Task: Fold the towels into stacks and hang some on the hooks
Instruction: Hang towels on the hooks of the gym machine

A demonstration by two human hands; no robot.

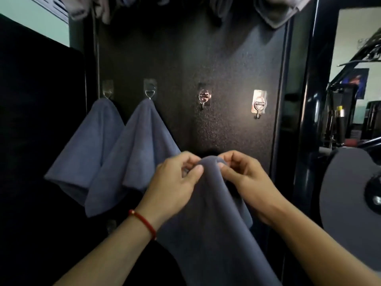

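A grey-blue towel [214, 219] hangs down in front of me, bunched at its top edge. My left hand [175, 182] pinches that top edge from the left and my right hand [245, 178] pinches it from the right, just below the row of hooks. Two more blue towels hang on the dark panel: one [86, 149] from the far-left hook [107, 90], one [134, 159] from the second hook [149, 91]. The third hook [204, 98] and the fourth hook [259, 104] carry nothing.
The hooks sit on a dark speckled panel [206, 54]. Grey cloths [274, 11] droop over its top edge. A dark post [307, 120] stands to the right, with gym equipment and a grey round pad [346, 186] beyond it.
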